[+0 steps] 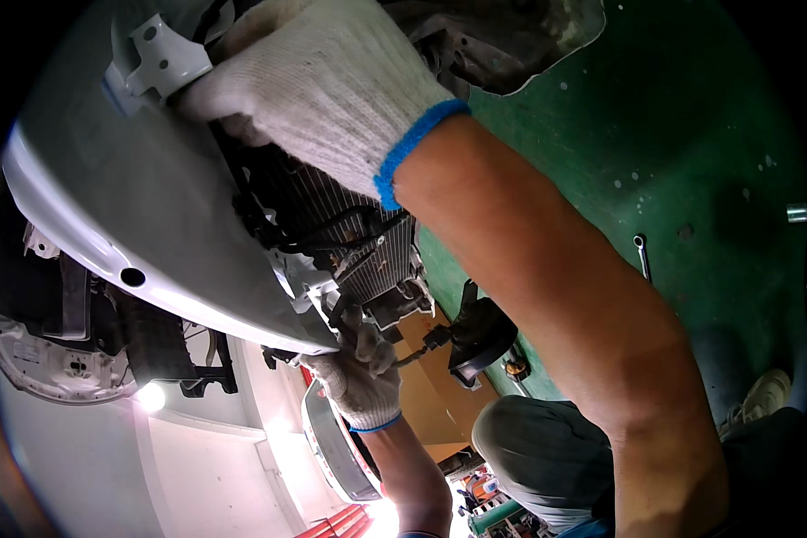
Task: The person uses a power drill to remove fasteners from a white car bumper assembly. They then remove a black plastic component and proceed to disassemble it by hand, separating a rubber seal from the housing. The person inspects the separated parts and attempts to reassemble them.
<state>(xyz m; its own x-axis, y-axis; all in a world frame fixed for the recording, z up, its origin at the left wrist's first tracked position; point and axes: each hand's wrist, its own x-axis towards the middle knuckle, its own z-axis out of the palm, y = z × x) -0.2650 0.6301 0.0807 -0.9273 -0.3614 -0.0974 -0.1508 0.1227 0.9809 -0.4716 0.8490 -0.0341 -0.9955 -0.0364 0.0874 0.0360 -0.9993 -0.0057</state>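
A silver-white car bumper cover (pixel 143 197) fills the upper left, pulled away from the car's front. My right hand (pixel 314 90), in a white knit glove with a blue cuff, reaches across from the lower right. It grips the cover's inner edge beside a white mounting bracket (pixel 161 58), and its fingertips are hidden. My left hand (pixel 359 368), gloved the same way, comes up from the bottom edge. Its fingers curl round the cover's lower corner. Behind the cover, between the two hands, sit a finned radiator (pixel 332 206) and black hoses.
A black horn (pixel 480 336) hangs on a wire right of my left hand. A wrench (pixel 641 255) and a small metal socket (pixel 802 212) lie on the green floor (pixel 655 117). Brown cardboard (pixel 421 381), my grey-trousered knee (pixel 529 448) and a shoe (pixel 762 399) are below.
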